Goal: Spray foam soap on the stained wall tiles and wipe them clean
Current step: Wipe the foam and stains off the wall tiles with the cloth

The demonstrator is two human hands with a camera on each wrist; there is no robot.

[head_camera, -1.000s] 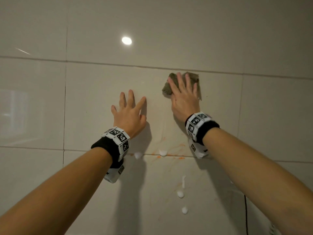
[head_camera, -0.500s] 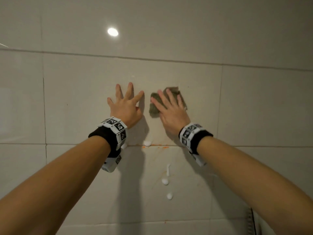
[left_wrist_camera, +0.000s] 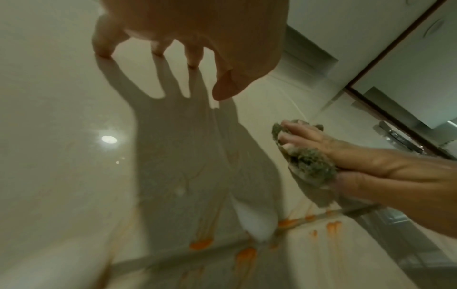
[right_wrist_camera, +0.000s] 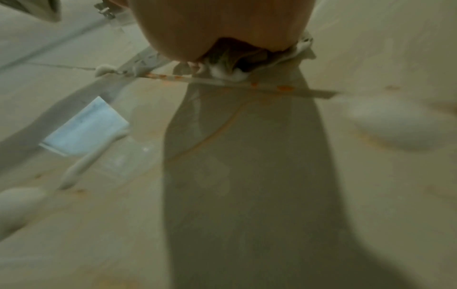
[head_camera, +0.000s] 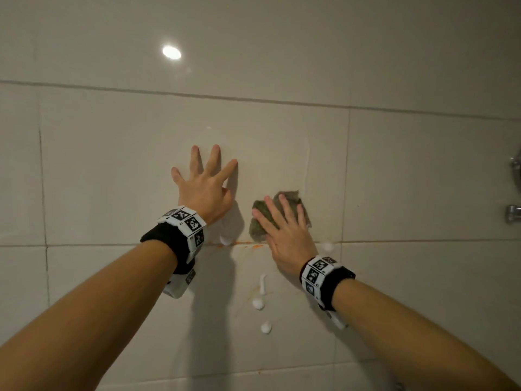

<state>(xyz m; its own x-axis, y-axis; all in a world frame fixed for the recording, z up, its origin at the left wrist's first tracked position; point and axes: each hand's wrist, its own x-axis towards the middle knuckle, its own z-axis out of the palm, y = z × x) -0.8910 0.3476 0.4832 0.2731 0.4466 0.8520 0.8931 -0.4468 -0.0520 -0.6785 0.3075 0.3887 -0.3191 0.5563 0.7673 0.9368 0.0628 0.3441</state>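
Note:
A grey-green cloth lies flat against the cream wall tiles, pressed there by my right hand with straight fingers. The left wrist view shows the same cloth under those fingers. My left hand is spread flat on the tile to the left, fingertips touching the wall. Orange stains sit along the grout line just below both hands, also orange stains near the wrist. White foam blobs cling to the tile beneath, and foam gathers at the cloth's lower edge.
Chrome tap fittings stick out of the wall at the far right. A glass door frame stands to the right. A ceiling light reflection shines on the upper tile. A foam streak runs down the lower tile.
My right hand has slid the cloth down the tile to just above the stained grout line. The left hand has stayed flat on the wall.

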